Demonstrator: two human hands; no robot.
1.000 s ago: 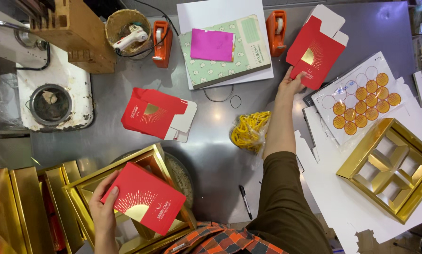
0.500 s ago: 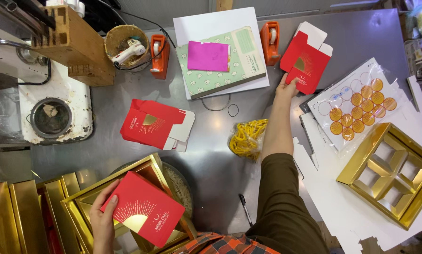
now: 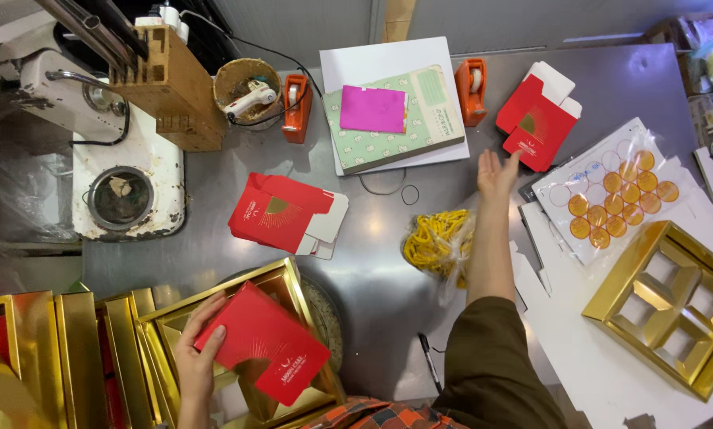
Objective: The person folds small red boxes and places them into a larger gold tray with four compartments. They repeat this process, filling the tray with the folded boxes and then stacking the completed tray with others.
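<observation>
Fingers [image 3: 213, 338] of the left hand [image 3: 196, 357] grip a red folded carton [image 3: 263, 343] at lower left of the frame, above an open gold tray [image 3: 159, 318]. Right hand [image 3: 495, 175], fingers spread and holding nothing, hovers at upper right just beside another red carton [image 3: 537, 119] lying on the grey tabletop [image 3: 372, 262], near a sheet of gold stickers [image 3: 610, 191].

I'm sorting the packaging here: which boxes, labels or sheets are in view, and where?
Red box: flat, gold sunburst, in left hand.
Red carton: open flaps, beyond right hand.
Red cartons: stacked, table centre.
Sticker sheet: white, round gold labels, right.
Gold tray: four compartments, far right.
</observation>
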